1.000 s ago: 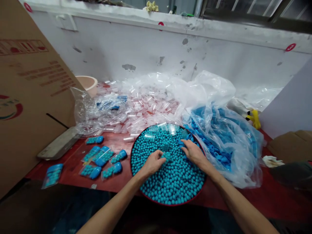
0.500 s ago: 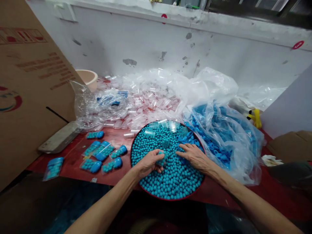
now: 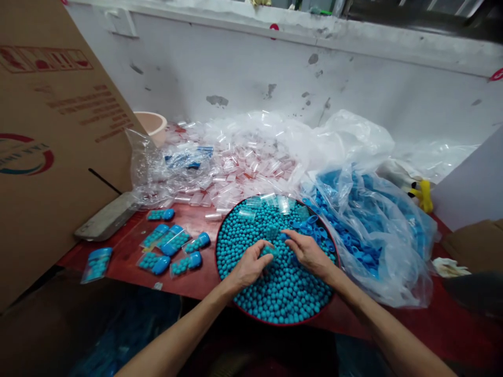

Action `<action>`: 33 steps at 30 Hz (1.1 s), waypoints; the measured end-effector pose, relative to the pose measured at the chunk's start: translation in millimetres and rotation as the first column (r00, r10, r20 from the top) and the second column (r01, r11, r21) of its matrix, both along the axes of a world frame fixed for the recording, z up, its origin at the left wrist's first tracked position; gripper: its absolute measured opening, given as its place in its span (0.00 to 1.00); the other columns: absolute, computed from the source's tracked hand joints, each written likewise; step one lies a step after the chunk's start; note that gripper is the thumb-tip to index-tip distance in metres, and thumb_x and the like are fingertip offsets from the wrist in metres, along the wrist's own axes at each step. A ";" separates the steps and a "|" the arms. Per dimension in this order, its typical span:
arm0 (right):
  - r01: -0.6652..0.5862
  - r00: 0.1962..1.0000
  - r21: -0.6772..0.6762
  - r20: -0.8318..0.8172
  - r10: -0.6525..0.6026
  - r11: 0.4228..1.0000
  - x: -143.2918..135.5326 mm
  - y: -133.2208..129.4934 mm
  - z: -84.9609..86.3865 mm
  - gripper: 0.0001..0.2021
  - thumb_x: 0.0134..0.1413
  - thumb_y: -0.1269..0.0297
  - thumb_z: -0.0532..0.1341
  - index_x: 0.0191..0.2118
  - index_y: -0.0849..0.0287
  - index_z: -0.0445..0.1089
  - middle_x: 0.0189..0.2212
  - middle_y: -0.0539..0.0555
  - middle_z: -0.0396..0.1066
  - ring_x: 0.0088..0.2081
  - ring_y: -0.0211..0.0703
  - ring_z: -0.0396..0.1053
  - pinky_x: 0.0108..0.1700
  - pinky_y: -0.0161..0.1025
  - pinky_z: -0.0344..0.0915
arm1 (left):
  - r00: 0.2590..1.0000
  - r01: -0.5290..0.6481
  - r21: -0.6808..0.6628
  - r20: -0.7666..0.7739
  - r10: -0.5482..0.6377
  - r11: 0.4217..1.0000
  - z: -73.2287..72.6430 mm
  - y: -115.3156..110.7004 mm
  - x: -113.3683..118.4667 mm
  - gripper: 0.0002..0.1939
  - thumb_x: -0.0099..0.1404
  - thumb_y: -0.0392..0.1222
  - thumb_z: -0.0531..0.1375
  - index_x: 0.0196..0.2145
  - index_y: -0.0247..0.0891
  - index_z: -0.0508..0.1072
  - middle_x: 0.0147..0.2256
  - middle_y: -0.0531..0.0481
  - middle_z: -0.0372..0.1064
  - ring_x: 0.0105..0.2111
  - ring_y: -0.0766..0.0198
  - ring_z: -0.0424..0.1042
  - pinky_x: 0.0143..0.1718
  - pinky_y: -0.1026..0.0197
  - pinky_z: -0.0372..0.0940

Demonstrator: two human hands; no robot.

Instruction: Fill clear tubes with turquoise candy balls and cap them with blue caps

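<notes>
A round tub (image 3: 217,251) with a dark red rim is full of turquoise beads (image 3: 283,298). Above the beads, my left hand (image 3: 251,266) pinches a small clear plastic container (image 3: 270,252), partly hidden by the fingers. My right hand (image 3: 312,255) is just to its right, thumb and forefinger closed on a small blue cap (image 3: 283,237), of which little shows. Loose blue caps (image 3: 312,228) lie on the beads at the tub's right side. A few clear empty containers (image 3: 283,204) rest along its far edge.
Several filled, blue-capped containers (image 3: 173,238) lie on the red table (image 3: 208,217) at left. Behind the tub spreads a heap of clear containers (image 3: 251,162). A plastic bag of blue caps (image 3: 377,225) sits at right. A cardboard box (image 3: 58,131) stands at left, beside a grey bar (image 3: 106,217).
My right hand has drawn back from the loose caps and closed on a blue cap near the left hand. The left hand has turned over the container. The view has shifted slightly.
</notes>
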State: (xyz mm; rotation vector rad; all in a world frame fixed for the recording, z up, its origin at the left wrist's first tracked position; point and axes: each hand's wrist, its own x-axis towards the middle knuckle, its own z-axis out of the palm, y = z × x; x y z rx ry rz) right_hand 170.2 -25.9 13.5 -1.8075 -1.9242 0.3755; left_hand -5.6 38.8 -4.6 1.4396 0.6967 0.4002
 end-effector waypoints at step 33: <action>0.042 0.693 -0.186 -0.702 -0.163 0.982 -8.0 -16.1 15.5 0.15 0.46 0.64 0.58 0.42 0.60 0.64 0.28 0.49 0.63 0.25 0.33 0.62 0.27 0.33 0.63 | 0.991 0.113 -0.122 0.086 -0.103 0.986 5.5 -19.4 -1.4 0.16 0.56 0.45 0.55 0.42 0.38 0.58 0.21 0.60 0.55 0.13 0.77 0.56 0.13 0.72 0.56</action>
